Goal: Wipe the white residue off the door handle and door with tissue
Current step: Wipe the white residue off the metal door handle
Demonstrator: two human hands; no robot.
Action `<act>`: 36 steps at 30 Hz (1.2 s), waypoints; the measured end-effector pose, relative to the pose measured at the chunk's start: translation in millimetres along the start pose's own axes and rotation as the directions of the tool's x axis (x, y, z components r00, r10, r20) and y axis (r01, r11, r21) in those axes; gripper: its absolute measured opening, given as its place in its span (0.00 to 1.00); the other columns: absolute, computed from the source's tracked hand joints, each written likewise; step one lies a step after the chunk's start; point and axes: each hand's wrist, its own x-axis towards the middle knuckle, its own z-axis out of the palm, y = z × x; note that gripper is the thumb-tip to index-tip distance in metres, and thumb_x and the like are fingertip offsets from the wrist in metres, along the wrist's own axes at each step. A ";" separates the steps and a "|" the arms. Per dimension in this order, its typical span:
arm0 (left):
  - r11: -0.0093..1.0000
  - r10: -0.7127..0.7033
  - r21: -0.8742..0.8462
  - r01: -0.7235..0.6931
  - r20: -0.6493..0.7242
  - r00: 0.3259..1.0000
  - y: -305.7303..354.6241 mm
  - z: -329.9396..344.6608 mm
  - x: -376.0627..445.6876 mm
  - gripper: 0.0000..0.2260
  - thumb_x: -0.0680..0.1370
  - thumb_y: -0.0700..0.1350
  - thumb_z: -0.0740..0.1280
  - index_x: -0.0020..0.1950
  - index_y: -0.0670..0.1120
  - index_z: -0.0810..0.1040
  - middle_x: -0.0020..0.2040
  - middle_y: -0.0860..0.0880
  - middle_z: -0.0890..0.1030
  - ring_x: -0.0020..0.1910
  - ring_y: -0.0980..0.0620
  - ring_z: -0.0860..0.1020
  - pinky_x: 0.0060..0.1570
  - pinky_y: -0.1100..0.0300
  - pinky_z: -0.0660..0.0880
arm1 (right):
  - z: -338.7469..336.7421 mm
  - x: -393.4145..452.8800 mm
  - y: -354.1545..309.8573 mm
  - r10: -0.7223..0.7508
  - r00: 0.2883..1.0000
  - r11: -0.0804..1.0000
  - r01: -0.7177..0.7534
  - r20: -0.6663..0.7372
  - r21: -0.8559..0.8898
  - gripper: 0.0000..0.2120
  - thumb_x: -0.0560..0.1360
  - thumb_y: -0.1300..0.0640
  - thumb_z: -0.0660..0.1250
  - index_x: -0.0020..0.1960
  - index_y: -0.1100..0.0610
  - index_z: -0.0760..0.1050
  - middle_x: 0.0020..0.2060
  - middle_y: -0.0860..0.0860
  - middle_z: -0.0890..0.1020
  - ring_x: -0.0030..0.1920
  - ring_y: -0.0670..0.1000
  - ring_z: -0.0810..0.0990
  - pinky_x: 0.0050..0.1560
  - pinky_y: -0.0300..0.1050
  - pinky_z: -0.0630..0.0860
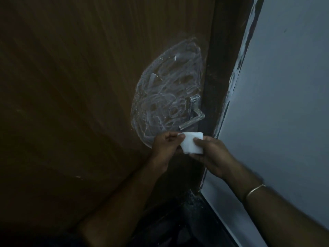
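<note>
Both hands hold one folded tissue in front of the door. The left hand pinches its left edge with curled fingers. The right hand grips its right side, with the thumb lying on the front face and the other fingers hidden behind the tissue. So neither hand is free, and the tissue does not yet seem to touch the wood, though the dim picture does not let me be sure.

The relation that matters for the coming move is this: the white residue lies above the fingers and a little to their left. It is one large patch of scribbled streaks, taller than wide, with its long axis running up the door. Its lower edge comes down just beside the left fingers, so the left hand is nearer to the patch. The door handle is a single metal lever, just above the tissue. Its bar slants down toward the fingers, and its lower end is near the top edge of the tissue but apart from it. The right hand is the nearer one to the handle.

By my judgement the wiping has not begun, because the streaks look whole. The next move probably needs the tissue lifted and pressed flat on the handle or on the lowest streaks.

I count one tissue, one handle, one patch of residue, two hands, and one thin bangle on the right wrist.
</note>
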 end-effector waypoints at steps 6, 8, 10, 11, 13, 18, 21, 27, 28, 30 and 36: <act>0.963 0.181 0.235 -0.133 -0.195 0.964 5.3 4.7 19.9 0.05 0.77 0.43 0.70 0.51 0.53 0.79 0.48 0.54 0.82 0.48 0.56 0.80 0.47 0.59 0.78 | 0.0 9.6 -19.5 -0.533 0.816 0.763 0.350 -0.223 -0.543 0.11 0.77 0.57 0.68 0.58 0.52 0.80 0.49 0.47 0.84 0.49 0.47 0.83 0.51 0.51 0.83; 0.946 0.216 0.284 -0.158 -0.186 0.959 7.5 6.2 24.2 0.05 0.78 0.43 0.69 0.51 0.54 0.78 0.48 0.54 0.81 0.48 0.56 0.79 0.47 0.60 0.77 | 8.1 7.6 -24.3 -0.767 0.635 0.516 0.525 -0.092 -0.676 0.11 0.78 0.57 0.66 0.58 0.49 0.81 0.48 0.38 0.83 0.49 0.37 0.81 0.52 0.35 0.80; 0.927 0.240 0.328 -0.179 -0.156 0.958 9.6 6.8 27.0 0.05 0.78 0.44 0.68 0.49 0.55 0.78 0.47 0.55 0.81 0.48 0.57 0.79 0.46 0.60 0.77 | 14.9 11.8 -26.0 -0.849 0.522 0.304 0.605 0.078 -0.736 0.15 0.78 0.60 0.65 0.63 0.52 0.80 0.54 0.43 0.84 0.54 0.36 0.80 0.58 0.29 0.75; 0.921 0.248 0.342 -0.187 -0.144 0.958 10.0 7.2 28.0 0.05 0.78 0.44 0.68 0.49 0.55 0.78 0.47 0.55 0.81 0.48 0.57 0.79 0.46 0.60 0.78 | 16.7 16.0 -25.4 -0.848 0.502 0.210 0.610 0.168 -0.764 0.16 0.78 0.62 0.64 0.65 0.54 0.78 0.59 0.48 0.83 0.59 0.41 0.79 0.63 0.36 0.74; 0.909 0.267 0.363 -0.206 -0.125 0.956 9.5 7.5 29.2 0.04 0.78 0.43 0.68 0.50 0.52 0.81 0.47 0.55 0.82 0.48 0.57 0.80 0.47 0.61 0.77 | 18.8 23.4 -21.4 -0.787 0.506 0.017 0.591 0.354 -0.806 0.19 0.77 0.65 0.65 0.67 0.58 0.76 0.64 0.56 0.79 0.66 0.53 0.76 0.71 0.51 0.69; 0.917 0.262 0.333 -0.221 -0.084 0.961 8.7 3.7 32.6 0.07 0.79 0.42 0.66 0.52 0.47 0.84 0.48 0.52 0.85 0.48 0.55 0.83 0.50 0.57 0.80 | 12.7 31.6 1.7 -0.607 0.514 -0.273 0.581 0.606 -0.767 0.23 0.76 0.60 0.69 0.70 0.62 0.71 0.69 0.60 0.74 0.71 0.60 0.70 0.74 0.55 0.60; 0.947 0.208 0.265 -0.182 -0.071 0.976 7.3 1.6 32.0 0.09 0.79 0.40 0.65 0.49 0.51 0.83 0.47 0.52 0.85 0.47 0.54 0.84 0.49 0.55 0.82 | 7.0 33.0 6.6 -0.560 0.542 -0.373 0.510 0.627 -0.775 0.25 0.80 0.47 0.58 0.73 0.59 0.69 0.72 0.57 0.70 0.74 0.56 0.66 0.75 0.55 0.55; 0.979 0.111 0.175 -0.100 -0.053 0.992 5.0 2.4 36.1 0.09 0.79 0.38 0.65 0.52 0.45 0.84 0.50 0.47 0.85 0.50 0.48 0.84 0.55 0.46 0.81 | 1.8 37.7 -3.0 -0.549 0.446 -0.404 0.599 0.707 -0.692 0.24 0.70 0.64 0.75 0.65 0.63 0.76 0.66 0.61 0.77 0.67 0.63 0.75 0.67 0.64 0.70; 0.980 0.104 0.174 -0.094 -0.050 0.993 5.1 2.2 36.3 0.09 0.80 0.38 0.64 0.52 0.45 0.84 0.50 0.47 0.85 0.51 0.49 0.84 0.55 0.47 0.81 | 1.8 37.0 -3.1 -0.557 0.447 -0.389 0.604 0.700 -0.695 0.26 0.67 0.66 0.77 0.65 0.63 0.77 0.65 0.62 0.77 0.66 0.63 0.76 0.65 0.64 0.72; 0.979 0.100 0.186 -0.089 -0.054 0.993 5.5 2.6 36.4 0.09 0.80 0.39 0.64 0.53 0.46 0.84 0.51 0.48 0.85 0.51 0.50 0.83 0.55 0.47 0.81 | 4.4 35.0 -3.1 -0.570 0.452 -0.379 0.596 0.686 -0.708 0.28 0.65 0.65 0.79 0.63 0.63 0.78 0.63 0.62 0.79 0.64 0.63 0.77 0.62 0.63 0.75; 0.980 0.091 0.185 -0.074 -0.087 0.992 9.4 4.4 34.8 0.09 0.78 0.38 0.66 0.50 0.49 0.84 0.50 0.48 0.85 0.51 0.49 0.83 0.56 0.49 0.80 | 17.8 41.1 -5.6 -0.589 0.381 -0.455 0.572 0.712 -0.682 0.19 0.66 0.63 0.78 0.55 0.63 0.81 0.54 0.61 0.82 0.54 0.60 0.81 0.53 0.56 0.80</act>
